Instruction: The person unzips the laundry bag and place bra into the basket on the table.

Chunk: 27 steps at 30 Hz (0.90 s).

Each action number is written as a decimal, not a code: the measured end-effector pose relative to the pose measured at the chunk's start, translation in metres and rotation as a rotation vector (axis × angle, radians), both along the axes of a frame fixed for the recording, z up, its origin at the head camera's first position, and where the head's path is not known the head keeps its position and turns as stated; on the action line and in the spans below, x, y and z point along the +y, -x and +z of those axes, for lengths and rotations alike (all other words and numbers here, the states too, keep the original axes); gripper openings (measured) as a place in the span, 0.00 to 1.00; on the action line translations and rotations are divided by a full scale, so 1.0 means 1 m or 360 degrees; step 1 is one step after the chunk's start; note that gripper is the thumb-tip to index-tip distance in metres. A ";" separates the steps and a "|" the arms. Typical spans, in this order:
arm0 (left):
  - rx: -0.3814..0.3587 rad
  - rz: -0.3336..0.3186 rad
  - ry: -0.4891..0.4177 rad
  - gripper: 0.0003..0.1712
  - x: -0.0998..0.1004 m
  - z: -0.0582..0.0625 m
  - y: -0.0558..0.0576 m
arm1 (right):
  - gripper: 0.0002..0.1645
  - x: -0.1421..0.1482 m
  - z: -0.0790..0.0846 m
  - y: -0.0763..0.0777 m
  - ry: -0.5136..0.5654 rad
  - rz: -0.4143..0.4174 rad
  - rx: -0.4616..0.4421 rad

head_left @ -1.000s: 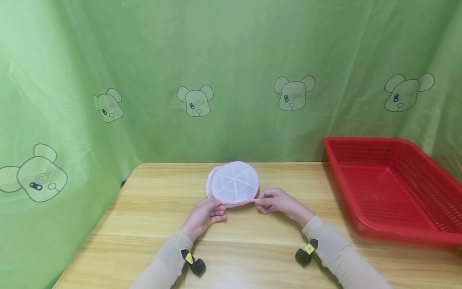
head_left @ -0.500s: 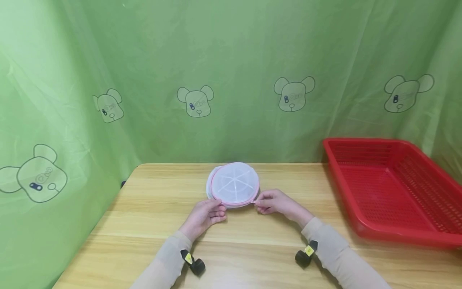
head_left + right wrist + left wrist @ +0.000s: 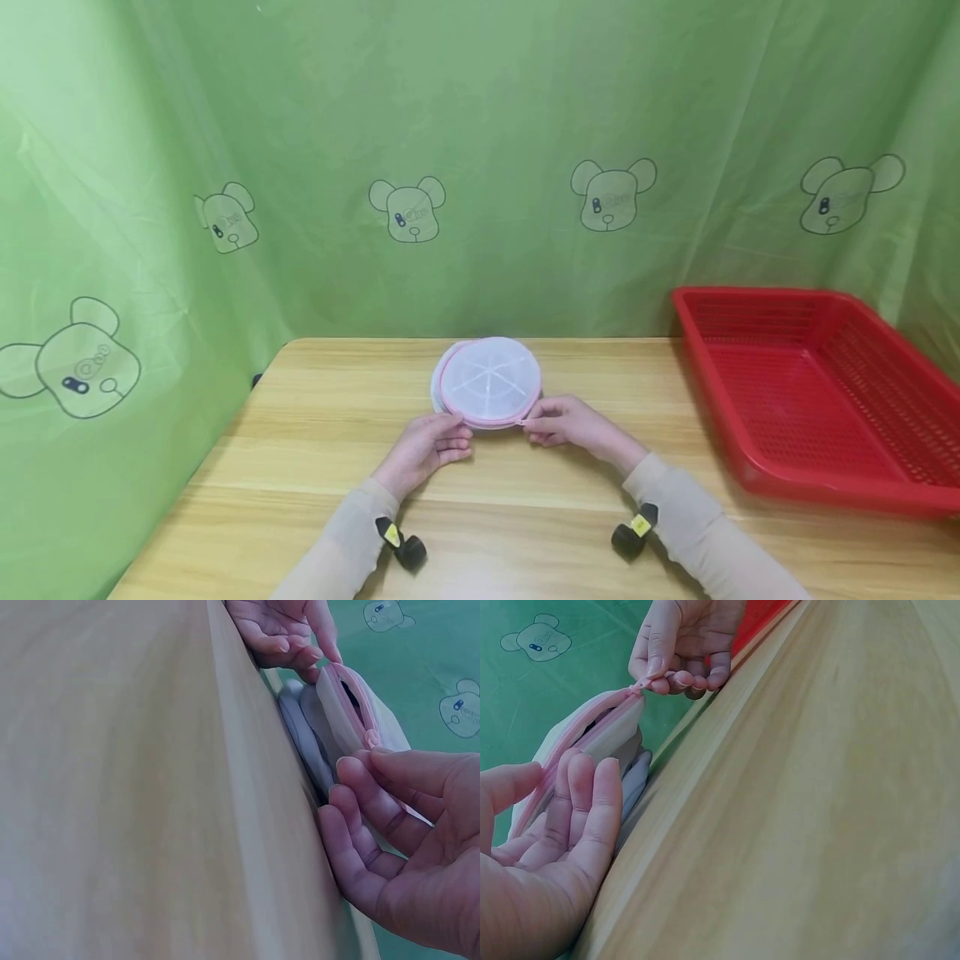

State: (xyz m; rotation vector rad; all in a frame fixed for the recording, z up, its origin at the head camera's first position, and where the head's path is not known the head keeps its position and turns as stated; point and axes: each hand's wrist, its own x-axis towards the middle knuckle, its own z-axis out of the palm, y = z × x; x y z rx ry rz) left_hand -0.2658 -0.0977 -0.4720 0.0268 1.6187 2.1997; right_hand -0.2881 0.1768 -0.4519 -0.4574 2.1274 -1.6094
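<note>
A round white mesh wash bag (image 3: 491,377) with pink zip edging lies near the back of the table. My left hand (image 3: 427,448) pinches its front rim between thumb and forefinger, the other fingers loosely bent below. At the front right, my right hand (image 3: 576,423) pinches the small pink zip pull (image 3: 372,738). Between the two hands the zip stands parted, and a dark gap (image 3: 350,699) shows in the right wrist view. Grey fabric (image 3: 304,735) shows beneath the bag's rim. What the bag contains is hidden.
A red plastic basket (image 3: 738,429) stands at the right of the wooden table (image 3: 510,533). Behind and to the left hangs a green curtain (image 3: 495,267) printed with bear heads. Each sleeve carries a small black wrist camera (image 3: 409,552).
My right hand has moved slightly left and nearer along the rim with the zip pull. The bag has shifted barely to the right; my left hand keeps its hold.
</note>
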 end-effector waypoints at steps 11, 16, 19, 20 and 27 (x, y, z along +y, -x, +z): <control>0.0000 -0.0037 -0.0001 0.05 0.000 -0.001 0.002 | 0.16 -0.008 0.002 -0.006 -0.0048 0.0058 0.0071; 0.0003 -0.0040 0.0004 0.05 0.000 -0.001 0.002 | 0.15 -0.009 0.001 -0.006 -0.0044 0.0075 0.0089; 0.0002 -0.0046 0.0001 0.06 0.000 0.000 0.002 | 0.15 -0.009 0.001 -0.007 -0.0060 0.0091 0.0114; -0.0001 -0.0048 0.0000 0.06 0.000 0.000 0.002 | 0.15 -0.009 0.001 -0.008 -0.0063 0.0100 0.0121; -0.0003 -0.0052 0.0002 0.06 0.000 -0.001 0.002 | 0.15 -0.010 0.000 -0.009 -0.0065 0.0153 0.0139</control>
